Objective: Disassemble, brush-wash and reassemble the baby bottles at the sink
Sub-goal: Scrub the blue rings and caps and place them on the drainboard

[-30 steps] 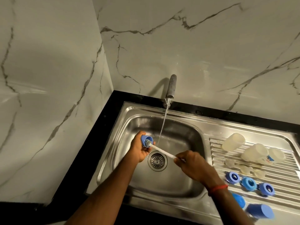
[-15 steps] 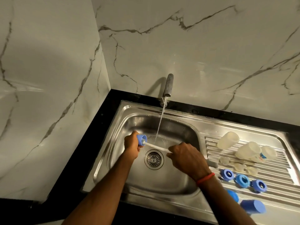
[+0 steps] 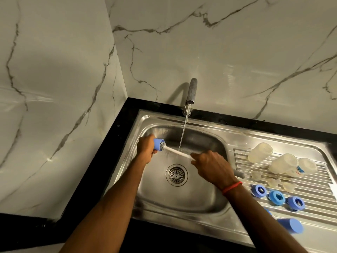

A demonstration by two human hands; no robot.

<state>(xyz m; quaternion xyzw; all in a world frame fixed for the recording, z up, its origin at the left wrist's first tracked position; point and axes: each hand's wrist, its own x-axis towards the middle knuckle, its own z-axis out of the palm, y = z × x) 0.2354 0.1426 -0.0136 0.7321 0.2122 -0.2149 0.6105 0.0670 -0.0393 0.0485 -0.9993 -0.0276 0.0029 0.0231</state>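
Beside clear bottles (image 3: 260, 152) on the ribbed steel drainboard (image 3: 313, 201), the left hand (image 3: 145, 149) grasps a blue cap (image 3: 157, 144), the right hand (image 3: 213, 167) a white brush (image 3: 177, 152).

A blue cap (image 3: 158, 144), gripped in the left hand (image 3: 145, 149), is held on its side over the sink basin (image 3: 182, 201), its open mouth facing right. The grey bristles of a bottle brush (image 3: 177, 152) sit inside it; the white shaft slants down into the right hand (image 3: 213, 166), which grips it. On the ribbed drainboard (image 3: 310, 207) lie three translucent bottles (image 3: 283, 163) on their sides. Just in front of them are three clear nipples (image 3: 272, 182), then a row of three blue collar rings (image 3: 276, 197). A second blue cap (image 3: 290, 225) lies on its side nearest the front edge.
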